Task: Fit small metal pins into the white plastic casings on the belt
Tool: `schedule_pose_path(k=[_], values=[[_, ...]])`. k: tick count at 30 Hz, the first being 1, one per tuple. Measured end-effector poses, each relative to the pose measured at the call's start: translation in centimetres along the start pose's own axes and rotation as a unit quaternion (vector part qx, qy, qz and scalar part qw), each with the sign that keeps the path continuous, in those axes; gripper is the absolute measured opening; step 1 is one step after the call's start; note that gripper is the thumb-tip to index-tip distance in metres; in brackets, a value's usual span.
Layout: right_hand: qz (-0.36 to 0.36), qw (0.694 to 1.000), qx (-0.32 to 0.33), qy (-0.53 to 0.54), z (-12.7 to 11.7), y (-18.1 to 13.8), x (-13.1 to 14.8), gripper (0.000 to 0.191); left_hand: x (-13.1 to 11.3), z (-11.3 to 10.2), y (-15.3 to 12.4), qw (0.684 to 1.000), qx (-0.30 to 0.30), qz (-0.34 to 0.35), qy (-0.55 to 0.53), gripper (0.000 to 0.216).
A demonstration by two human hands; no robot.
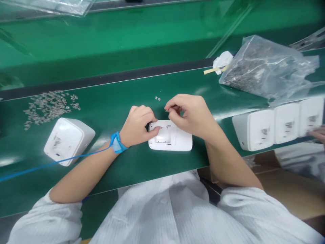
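Green belt (111,91): left hand (138,127) pressed on white housing (170,144); right hand (189,113) pinching tiny metal part (166,110); labels (264,132) unreadable.

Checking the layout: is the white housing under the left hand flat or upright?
Flat: the white plastic housing lies broad face up on the green mat, the left hand on it.

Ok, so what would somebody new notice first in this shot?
The eye goes first to the middle of the green conveyor belt, where the left hand, wearing a blue wrist strap, holds a white plastic housing and the right hand pinches a tiny part. At upper right sits a clear plastic bag of small parts, above a row of white boxes.
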State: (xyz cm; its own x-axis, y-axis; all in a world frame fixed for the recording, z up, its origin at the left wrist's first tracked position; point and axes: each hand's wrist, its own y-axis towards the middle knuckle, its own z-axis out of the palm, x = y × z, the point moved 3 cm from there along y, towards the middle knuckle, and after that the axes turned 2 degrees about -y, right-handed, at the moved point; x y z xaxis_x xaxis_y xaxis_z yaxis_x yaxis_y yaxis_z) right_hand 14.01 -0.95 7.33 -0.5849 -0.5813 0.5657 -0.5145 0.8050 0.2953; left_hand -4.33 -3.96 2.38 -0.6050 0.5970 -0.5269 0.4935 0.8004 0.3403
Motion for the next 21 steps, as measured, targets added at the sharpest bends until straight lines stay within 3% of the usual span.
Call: schedule_pose_path(k=[4,11,21], values=[[-0.001,1.000,0.024,0.003,-0.3,-0.2,0.4,0.014,0.3,0.0,-0.1,0.998,-0.036,-0.023,0.035,0.020],[-0.083,0.993,0.078,-0.041,0.6,-0.4,1.0,0.020,0.6,-0.3,-0.1,0.998,-0.059,-0.036,0.012,0.019],[-0.074,0.983,0.114,-0.125,2.6,-0.8,1.9,0.019,0.7,-0.3,0.0,0.998,-0.046,-0.048,-0.016,0.014]])
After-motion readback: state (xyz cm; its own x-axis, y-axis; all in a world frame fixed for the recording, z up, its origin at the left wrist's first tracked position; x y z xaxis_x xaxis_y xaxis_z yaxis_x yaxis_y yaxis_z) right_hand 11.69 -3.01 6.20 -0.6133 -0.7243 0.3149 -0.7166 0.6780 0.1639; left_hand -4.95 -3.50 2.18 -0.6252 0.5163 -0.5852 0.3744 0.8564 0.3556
